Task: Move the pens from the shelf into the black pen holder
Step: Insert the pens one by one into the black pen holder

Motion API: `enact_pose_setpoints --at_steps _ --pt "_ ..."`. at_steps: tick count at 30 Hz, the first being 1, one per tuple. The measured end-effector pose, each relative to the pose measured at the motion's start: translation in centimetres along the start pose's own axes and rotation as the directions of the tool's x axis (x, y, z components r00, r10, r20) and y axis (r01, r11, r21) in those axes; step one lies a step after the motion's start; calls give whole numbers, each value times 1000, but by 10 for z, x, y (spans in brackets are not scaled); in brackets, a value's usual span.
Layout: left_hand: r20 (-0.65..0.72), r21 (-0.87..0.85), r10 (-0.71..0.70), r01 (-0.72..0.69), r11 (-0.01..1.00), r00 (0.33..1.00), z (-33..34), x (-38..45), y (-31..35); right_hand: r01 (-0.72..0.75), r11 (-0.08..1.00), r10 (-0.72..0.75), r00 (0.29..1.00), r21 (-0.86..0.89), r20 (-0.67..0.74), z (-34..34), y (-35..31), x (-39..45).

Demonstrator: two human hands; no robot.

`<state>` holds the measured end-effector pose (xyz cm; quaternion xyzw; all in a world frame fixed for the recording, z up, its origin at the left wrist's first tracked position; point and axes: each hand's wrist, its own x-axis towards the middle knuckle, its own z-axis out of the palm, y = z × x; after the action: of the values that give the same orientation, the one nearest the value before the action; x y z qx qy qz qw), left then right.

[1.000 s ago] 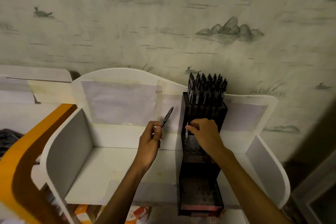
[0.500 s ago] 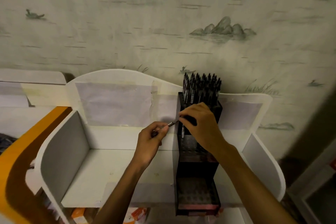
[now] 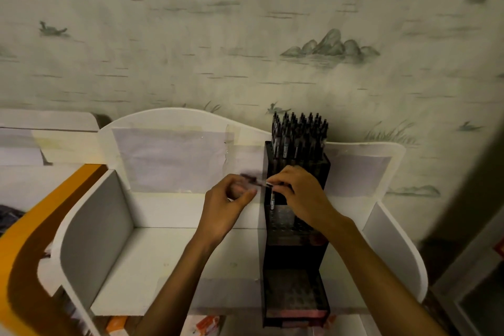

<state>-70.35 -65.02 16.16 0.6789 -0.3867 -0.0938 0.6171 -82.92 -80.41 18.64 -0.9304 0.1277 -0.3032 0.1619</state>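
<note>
A tall, stepped black pen holder (image 3: 296, 294) stands in the right part of the white shelf (image 3: 141, 267). Its rear tier is packed with several dark pens (image 3: 300, 131). My right hand (image 3: 302, 196) is in front of the holder's middle tier and pinches the right end of a blurred pen (image 3: 256, 181), which lies nearly level. Just left of it, my left hand (image 3: 227, 206) has loosely curled fingers, with the thumb apart from that pen. One more pen (image 3: 272, 199) stands upright in the middle tier below my right fingers.
White side panels (image 3: 95, 226) bound the shelf on the left and right. An orange and brown curved surface (image 3: 24, 254) lies at the left. Patterned wallpaper rises behind. Orange packets (image 3: 207, 323) show below the shelf edge.
The pen tilted down from upright in my left hand to nearly level. My right hand came off the holder, took the pen's end, and my left thumb let go.
</note>
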Motion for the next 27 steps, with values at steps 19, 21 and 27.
enact_pose_setpoints --at_steps 19,21,27 --pt "114 584 166 -201 786 979 1 -1 -14 -235 958 269 938 166 -220 20 29 -25" --pt "114 579 159 -196 791 981 2 -1 -15 -253 955 281 940 155 -193 23 31 -27" --pt "115 583 123 -167 795 986 3 -4 -16 -292 948 311 935 130 -168 28 32 -28"
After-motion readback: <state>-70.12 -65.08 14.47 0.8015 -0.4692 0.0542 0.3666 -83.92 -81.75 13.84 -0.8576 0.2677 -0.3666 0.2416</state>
